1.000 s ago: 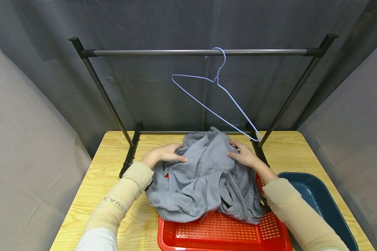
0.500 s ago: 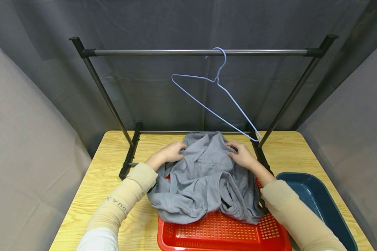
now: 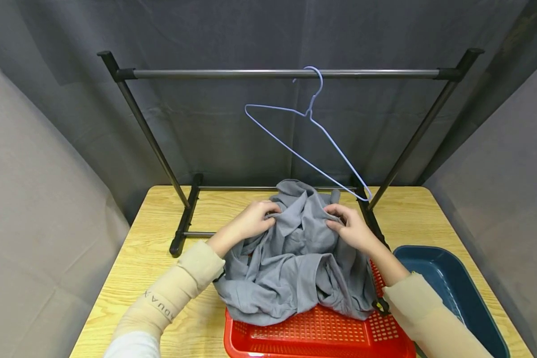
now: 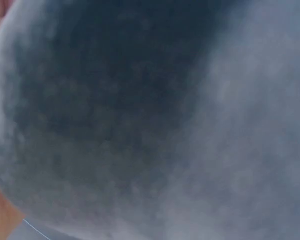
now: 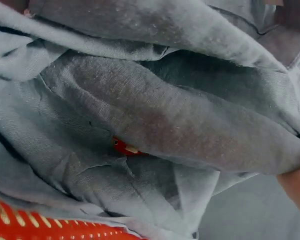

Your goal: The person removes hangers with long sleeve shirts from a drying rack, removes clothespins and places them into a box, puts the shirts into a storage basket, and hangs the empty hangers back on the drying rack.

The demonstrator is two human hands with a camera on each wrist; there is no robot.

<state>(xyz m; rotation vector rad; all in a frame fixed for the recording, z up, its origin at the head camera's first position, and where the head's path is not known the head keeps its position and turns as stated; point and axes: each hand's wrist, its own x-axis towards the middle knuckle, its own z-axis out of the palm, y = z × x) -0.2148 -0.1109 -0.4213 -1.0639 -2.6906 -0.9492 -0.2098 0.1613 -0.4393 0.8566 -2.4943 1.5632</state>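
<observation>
A crumpled grey garment lies heaped over a red basket, its far end raised toward the rack's base. On the left, my left hand pinches a fold of the cloth between thumb and fingers. Across from it my right hand pinches the opposite side of the same fold. Grey cloth fills the left wrist view, too close and blurred for detail. In the right wrist view, the garment hangs in folds, with a bit of my right hand at the edge.
A black garment rack stands on the wooden table. From its bar hangs a lavender wire hanger, slanted down to the right. A dark blue tray sits at the right, partly behind my right forearm.
My left hand has moved right, nearer the right hand. The cloth between them has bunched up and its far end has risen. The hanger stays where it was.
</observation>
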